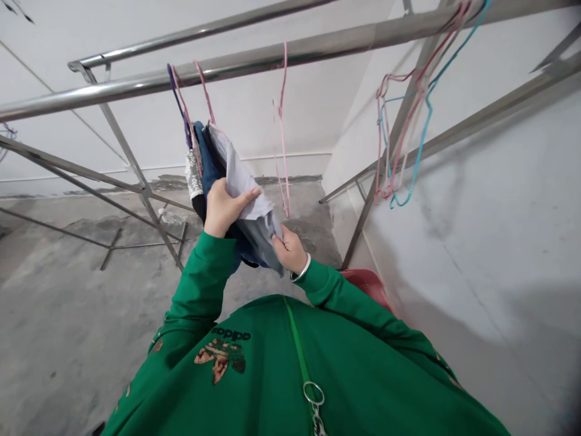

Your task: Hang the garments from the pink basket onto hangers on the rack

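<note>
A light grey garment (240,175) hangs on a pink hanger (206,91) from the metal rail; its exact kind does not show. My left hand (224,206) grips its side, thumb across the front and fingers hidden behind the cloth. Lower down on the right, my right hand (289,249) pinches the garment's edge between thumb and fingers. Pressed close behind are a dark blue garment (209,160) and a piece with white lace (193,175), partly covered by the grey cloth.
The steel rail (331,45) runs across in front of me. A bare pink hanger (284,133) hangs just right of the clothes. Several pink and blue hangers (424,115) cluster farther right near the white wall. A red plastic object (367,284) sits low beside my right sleeve.
</note>
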`<state>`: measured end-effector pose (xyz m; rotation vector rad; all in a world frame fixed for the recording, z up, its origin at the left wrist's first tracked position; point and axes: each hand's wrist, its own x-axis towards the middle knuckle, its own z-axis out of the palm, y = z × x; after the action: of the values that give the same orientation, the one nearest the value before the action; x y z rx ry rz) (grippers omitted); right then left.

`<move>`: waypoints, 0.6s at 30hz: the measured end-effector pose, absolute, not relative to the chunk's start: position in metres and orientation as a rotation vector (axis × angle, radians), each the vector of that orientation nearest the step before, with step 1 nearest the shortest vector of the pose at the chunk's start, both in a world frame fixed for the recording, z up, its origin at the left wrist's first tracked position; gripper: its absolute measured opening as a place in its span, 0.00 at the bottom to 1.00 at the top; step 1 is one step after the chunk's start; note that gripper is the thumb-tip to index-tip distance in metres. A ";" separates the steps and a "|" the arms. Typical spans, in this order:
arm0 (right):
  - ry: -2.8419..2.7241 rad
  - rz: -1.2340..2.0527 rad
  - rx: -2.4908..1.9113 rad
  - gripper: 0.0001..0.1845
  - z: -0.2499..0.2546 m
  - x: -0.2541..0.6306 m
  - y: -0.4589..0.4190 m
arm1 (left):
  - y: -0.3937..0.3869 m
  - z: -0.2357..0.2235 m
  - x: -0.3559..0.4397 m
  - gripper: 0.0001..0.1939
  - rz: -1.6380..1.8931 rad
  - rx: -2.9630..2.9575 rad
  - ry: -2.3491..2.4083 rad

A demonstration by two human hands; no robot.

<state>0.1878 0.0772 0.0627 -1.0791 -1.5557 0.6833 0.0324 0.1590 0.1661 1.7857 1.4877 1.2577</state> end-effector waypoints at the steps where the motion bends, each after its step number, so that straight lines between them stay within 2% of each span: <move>1: -1.556 0.657 -1.104 0.08 0.063 0.189 0.076 | 0.154 0.172 0.032 0.22 1.231 1.872 1.557; 3: -1.590 0.619 -1.113 0.07 0.063 0.190 0.074 | 0.141 0.181 0.034 0.18 1.193 1.937 1.531; 7: -1.752 0.634 -0.994 0.08 0.059 0.189 0.072 | 0.105 0.194 0.048 0.17 1.232 1.610 1.006; 12: -1.643 0.912 -0.906 0.09 0.059 0.188 0.066 | 0.067 0.200 0.064 0.18 1.215 1.469 0.697; 14: -1.486 1.135 -0.827 0.15 0.062 0.190 0.061 | 0.061 0.197 0.064 0.20 1.210 1.630 0.692; 18: -1.150 1.463 -0.600 0.33 0.071 0.196 0.049 | 0.054 0.184 0.064 0.25 1.037 2.246 0.869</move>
<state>0.1961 0.0488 0.0711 -0.6005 -1.1504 1.4635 0.0640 0.0544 0.1842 2.2457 0.8690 1.0368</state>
